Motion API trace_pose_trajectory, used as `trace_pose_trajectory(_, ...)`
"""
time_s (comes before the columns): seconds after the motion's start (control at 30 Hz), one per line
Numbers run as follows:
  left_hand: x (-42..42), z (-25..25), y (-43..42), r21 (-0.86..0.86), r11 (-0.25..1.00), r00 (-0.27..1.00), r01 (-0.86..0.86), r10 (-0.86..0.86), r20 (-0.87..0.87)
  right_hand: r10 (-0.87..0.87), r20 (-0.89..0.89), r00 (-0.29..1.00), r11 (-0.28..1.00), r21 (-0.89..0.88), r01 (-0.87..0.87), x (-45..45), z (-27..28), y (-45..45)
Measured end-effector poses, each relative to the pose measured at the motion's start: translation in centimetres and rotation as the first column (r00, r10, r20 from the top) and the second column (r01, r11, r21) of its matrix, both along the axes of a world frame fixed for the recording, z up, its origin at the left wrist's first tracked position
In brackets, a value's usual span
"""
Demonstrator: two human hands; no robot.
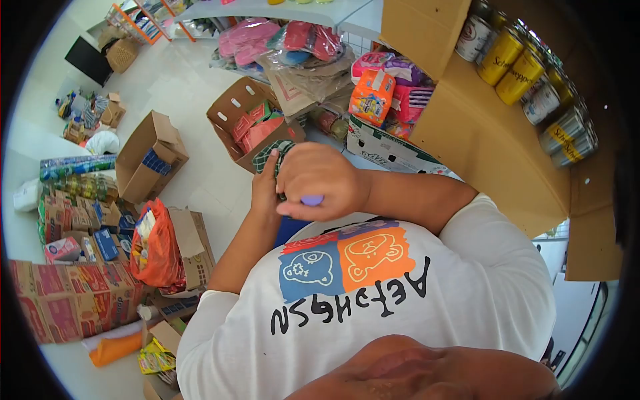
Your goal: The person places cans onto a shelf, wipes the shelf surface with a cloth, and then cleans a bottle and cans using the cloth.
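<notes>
My right hand (323, 179) is closed in a fist in front of my chest. A smooth purple end (312, 199) of some object pokes out of it; the rest is hidden inside the fist. My left hand (265, 180) comes up from the left, right against the fist and partly covered by it, with its thumb pointing up. Dark green checked cloth (272, 155) shows between the two hands, bunched at the left thumb. The left fingers are hidden, so their grip on the cloth cannot be made out.
An open carton (227, 110) with red and green packs stands beyond my hands, another open carton (157, 130) to its left. An orange bag (155, 250) and stacked boxes (73, 293) crowd the left. Yellow cans (520, 77) line the upper right; colourful packs (373, 97) fill a box nearby.
</notes>
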State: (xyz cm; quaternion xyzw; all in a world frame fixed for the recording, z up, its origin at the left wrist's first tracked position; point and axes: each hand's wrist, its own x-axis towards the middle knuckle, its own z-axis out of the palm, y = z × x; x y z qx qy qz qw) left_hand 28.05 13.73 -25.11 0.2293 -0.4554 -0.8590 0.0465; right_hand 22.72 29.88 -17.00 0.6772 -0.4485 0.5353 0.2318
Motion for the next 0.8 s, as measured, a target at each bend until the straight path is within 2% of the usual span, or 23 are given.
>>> trace_pose_trajectory(0.03, 0.0, -0.1, 0.5, -0.008, 1.000, 1.000, 0.014, -0.014, 0.002, 0.023, 0.107, 0.994, 1.000, 0.002, -0.023, -0.5, -0.2, 0.2)
trace_pose_trajectory(0.07, -0.1, 0.1, 1.1, 0.042, 0.999, 0.997, 0.020, -0.017, -0.076, 0.046, 0.214, 0.976, 0.999, 0.001, -0.047, -0.8, -0.4, 0.3)
trace_pose_trajectory(0.1, -0.1, 0.4, 1.6, 0.095, 0.995, 0.988, 0.030, -0.015, -0.153, 0.036, 0.216, 0.976, 0.999, -0.005, -0.035, -0.8, -0.3, 0.5)
trace_pose_trajectory(0.17, -0.1, 1.7, 1.8, 0.021, 0.998, 0.993, 0.061, -0.059, -0.099, 0.051, 0.407, 0.912, 0.998, -0.045, -0.036, -0.7, 0.1, 0.9)
trace_pose_trajectory(0.2, -0.3, 1.9, 1.7, 0.005, 0.997, 0.993, 0.074, -0.073, -0.093, -0.022, 0.334, 0.942, 0.999, -0.032, 0.035, -0.8, 0.4, 0.8)
trace_pose_trajectory(0.23, -0.6, 1.8, 1.8, -0.002, 0.996, 0.993, 0.086, -0.086, -0.086, -0.040, 0.337, 0.941, 0.998, -0.035, 0.055, -0.6, 0.7, 0.8)
trace_pose_trajectory(0.3, -1.2, 1.3, 1.9, -0.008, 0.994, 0.991, 0.111, -0.112, -0.074, -0.106, 0.148, 0.983, 0.994, 0.043, 0.101, 0.3, 1.1, 0.8)
trace_pose_trajectory(0.33, -1.4, 0.9, 2.0, -0.011, 0.993, 0.990, 0.121, -0.121, -0.069, -0.130, 0.116, 0.985, 0.991, 0.056, 0.124, 0.7, 1.1, 0.6)
trace_pose_trajectory(0.5, -2.0, -0.1, 2.8, -0.013, 0.989, 0.988, 0.150, -0.151, -0.033, -0.154, 0.117, 0.981, 0.988, 0.028, 0.152, 0.6, 1.1, 1.9)
trace_pose_trajectory(0.6, -2.7, -0.8, 3.4, -0.013, 0.986, 0.986, 0.165, -0.165, -0.011, -0.163, 0.105, 0.981, 0.986, -0.031, 0.167, -0.2, 0.8, 3.1)
trace_pose_trajectory(0.67, -2.9, -1.0, 3.8, -0.018, 0.985, 0.985, 0.171, -0.171, -0.001, -0.129, 0.141, 0.982, 0.980, -0.131, 0.148, -0.7, 0.4, 3.7)
trace_pose_trajectory(0.8, -3.3, -1.3, 4.5, -0.014, 0.985, 0.985, 0.170, -0.170, 0.012, -0.190, 0.140, 0.972, 0.972, -0.113, 0.207, -0.9, 1.0, 5.1)
